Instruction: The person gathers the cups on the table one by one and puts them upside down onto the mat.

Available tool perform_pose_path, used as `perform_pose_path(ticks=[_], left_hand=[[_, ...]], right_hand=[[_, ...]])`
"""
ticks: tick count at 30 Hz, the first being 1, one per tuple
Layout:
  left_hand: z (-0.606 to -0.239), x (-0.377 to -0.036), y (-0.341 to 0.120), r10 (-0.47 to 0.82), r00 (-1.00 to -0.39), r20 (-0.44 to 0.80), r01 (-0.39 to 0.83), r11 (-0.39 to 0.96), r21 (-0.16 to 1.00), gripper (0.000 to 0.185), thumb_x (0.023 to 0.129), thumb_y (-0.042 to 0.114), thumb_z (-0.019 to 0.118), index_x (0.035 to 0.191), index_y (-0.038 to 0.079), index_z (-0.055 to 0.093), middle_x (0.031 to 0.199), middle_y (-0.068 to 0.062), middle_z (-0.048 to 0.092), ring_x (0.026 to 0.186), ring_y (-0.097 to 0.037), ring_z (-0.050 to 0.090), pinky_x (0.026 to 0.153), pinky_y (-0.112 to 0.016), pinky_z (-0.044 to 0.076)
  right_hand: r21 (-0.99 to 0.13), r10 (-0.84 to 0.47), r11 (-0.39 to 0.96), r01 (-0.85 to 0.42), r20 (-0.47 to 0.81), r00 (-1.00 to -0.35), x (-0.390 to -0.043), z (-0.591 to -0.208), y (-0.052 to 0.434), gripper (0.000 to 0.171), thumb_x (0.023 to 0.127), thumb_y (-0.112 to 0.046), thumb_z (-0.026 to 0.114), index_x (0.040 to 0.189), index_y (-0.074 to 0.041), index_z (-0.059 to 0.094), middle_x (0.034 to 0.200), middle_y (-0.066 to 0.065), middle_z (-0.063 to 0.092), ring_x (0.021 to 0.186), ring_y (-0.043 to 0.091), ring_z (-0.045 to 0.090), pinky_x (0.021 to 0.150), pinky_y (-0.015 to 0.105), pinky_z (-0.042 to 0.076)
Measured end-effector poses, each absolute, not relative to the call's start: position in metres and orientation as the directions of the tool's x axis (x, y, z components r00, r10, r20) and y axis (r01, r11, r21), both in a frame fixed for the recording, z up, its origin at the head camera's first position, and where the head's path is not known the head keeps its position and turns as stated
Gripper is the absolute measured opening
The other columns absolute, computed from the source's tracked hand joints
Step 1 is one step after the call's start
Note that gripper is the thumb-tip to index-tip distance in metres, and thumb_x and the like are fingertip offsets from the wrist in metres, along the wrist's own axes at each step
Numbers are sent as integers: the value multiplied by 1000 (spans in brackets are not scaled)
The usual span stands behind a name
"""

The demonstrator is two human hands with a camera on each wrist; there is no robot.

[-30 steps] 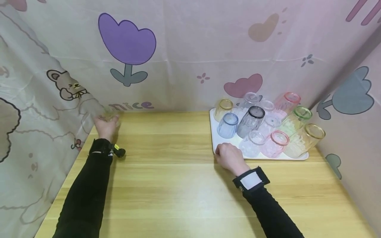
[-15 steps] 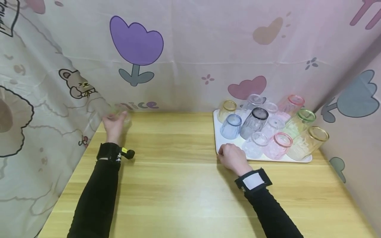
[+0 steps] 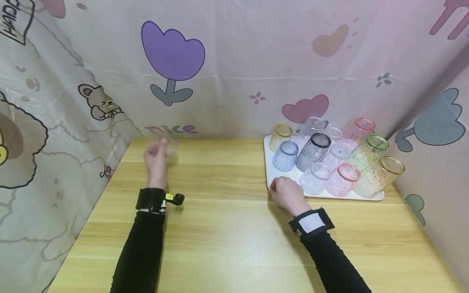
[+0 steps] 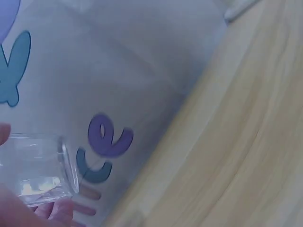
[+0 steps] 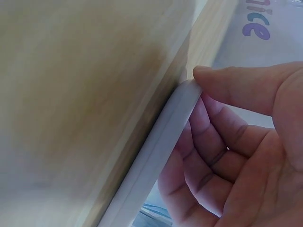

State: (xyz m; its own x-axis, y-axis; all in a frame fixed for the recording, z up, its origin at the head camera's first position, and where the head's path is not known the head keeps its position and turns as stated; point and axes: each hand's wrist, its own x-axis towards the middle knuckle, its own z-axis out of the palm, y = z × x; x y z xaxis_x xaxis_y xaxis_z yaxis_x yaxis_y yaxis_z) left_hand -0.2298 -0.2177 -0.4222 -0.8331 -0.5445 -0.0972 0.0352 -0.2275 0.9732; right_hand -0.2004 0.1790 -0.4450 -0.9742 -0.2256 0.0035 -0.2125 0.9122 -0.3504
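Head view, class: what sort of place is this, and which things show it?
Probably a small staged tabletop booth, not a real kitchen: a wooden table enclosed on three sides by a cartoon-printed cloth backdrop, with a white tray of coloured cups upside down.

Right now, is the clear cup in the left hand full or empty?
Empty. In the left wrist view, the clear cup is see-through, with no liquid in it, held by the left hand.

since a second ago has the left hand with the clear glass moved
Yes. The left hand, holding the clear glass, has shifted right along the table's back edge, away from the left curtain and toward the "nice" lettering.
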Motion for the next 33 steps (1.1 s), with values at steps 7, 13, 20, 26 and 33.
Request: perform_pose_path(ticks=[7,13,20,26,33], left_hand=[[-433,-221,-180,-474,-875,-97,90,-356,930,42,101,50,64,119,13,56,112,-2,57,100,-17,61,110,-44,46],[-447,-215,-155,-348,-930,-117,27,-384,923,59,100,64,54,124,10,56,122,-4,58,113,-19,58,117,-43,41],[-456,-207,-117,-178,-973,-151,-43,-499,865,68,101,67,50,140,12,50,129,-8,57,114,-20,58,118,-48,39],[-453,-202,-81,-74,-981,-181,-111,-550,827,72,101,68,47,152,16,44,135,-11,57,113,-21,61,110,-37,47],[-454,-194,-42,75,-976,-206,-205,-647,735,80,105,60,45,161,5,27,142,-21,50,112,-21,63,96,-25,56]], right_hand=[[-388,-208,903,-184,-20,-978,-199,-444,181,7,91,-19,75,88,-13,77,90,6,75,83,30,69,64,49,55],[-451,-212,869,-203,30,-977,-195,-441,181,10,92,-21,73,93,-11,75,84,2,72,77,25,67,61,45,53],[-567,-203,769,-295,220,-954,-190,-445,174,15,92,-17,76,102,-6,75,86,3,72,77,21,68,70,43,56],[-625,-178,632,-459,458,-871,-184,-447,162,13,89,-8,80,100,-4,75,95,8,70,82,23,69,72,40,61],[-575,-214,531,-623,620,-755,-179,-449,150,50,84,-3,83,130,2,62,129,19,61,106,32,64,80,48,62]])
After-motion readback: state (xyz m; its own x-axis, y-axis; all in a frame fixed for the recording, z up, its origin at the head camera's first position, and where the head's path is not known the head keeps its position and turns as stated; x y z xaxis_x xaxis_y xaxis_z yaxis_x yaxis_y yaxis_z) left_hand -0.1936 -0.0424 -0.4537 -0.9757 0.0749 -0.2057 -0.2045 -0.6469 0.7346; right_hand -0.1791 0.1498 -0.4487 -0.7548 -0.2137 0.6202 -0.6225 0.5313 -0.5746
